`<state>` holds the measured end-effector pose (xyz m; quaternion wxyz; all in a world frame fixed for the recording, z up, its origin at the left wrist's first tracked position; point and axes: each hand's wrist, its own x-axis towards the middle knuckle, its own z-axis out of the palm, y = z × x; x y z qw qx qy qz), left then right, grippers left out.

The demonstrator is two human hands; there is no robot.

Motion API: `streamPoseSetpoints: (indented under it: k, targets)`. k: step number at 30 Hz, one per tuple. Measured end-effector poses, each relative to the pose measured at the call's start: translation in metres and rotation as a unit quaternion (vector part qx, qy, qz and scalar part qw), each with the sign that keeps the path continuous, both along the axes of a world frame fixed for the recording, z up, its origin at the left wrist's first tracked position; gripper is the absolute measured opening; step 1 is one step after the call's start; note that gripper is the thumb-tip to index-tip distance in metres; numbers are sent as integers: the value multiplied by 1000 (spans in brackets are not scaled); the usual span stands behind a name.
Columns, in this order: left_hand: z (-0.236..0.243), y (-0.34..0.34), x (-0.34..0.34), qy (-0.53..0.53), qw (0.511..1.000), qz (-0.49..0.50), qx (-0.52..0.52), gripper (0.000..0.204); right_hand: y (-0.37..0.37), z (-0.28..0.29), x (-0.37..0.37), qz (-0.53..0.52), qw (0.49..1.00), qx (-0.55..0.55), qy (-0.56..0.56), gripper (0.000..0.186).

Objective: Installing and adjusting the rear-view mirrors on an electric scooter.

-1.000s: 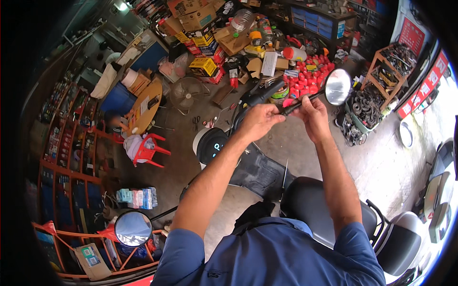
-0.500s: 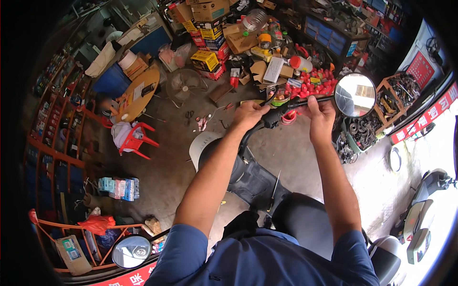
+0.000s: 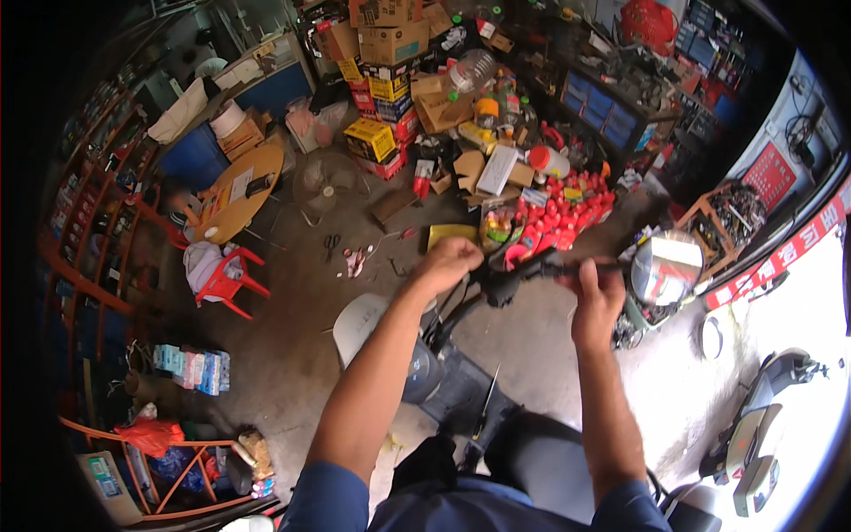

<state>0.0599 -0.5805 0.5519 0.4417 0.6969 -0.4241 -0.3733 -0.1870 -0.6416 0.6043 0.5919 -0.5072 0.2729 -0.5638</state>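
My left hand is closed in a pinch beside the black handlebar controls of a scooter; what sits between the fingertips, if anything, is too small to make out. My right hand is closed, thumb raised, around a black bar that runs on as the stem of a round mirror; the palm hides part of it. Under my forearms lie the scooter's dark footboard and black seat. A long thin screwdriver rests on the footboard.
Red bottles are heaped beyond the handlebar, near stacked cartons. A standing fan, a round-edged table and a red stool are at left. Another scooter stands at right in bright light.
The view has shifted, so the handlebar and both hands appear lower. The mirror by my right hand has turned and shows a different reflection. The mirror at lower left has nearly left the picture.
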Motion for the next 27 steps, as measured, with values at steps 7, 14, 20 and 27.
streamPoseSetpoints:
  k: [7, 14, 20, 27]
  targets:
    - [22, -17, 16, 11, 967, -237, 89, 15, 9, -15, -20, -42, 996, 71, -33, 15]
    - [39, -16, 11, -31, 959, -252, 128, 13, 7, -31, -29, -49, 995, 65, -48, 22]
    - [32, -20, 12, -3, 971, -213, 107, 15, -1, -40, -21, -66, 994, 78, -35, 22]
    - [29, -16, 11, -63, 970, -227, 61, 11, -4, -16, -5, -56, 997, 35, -42, 21]
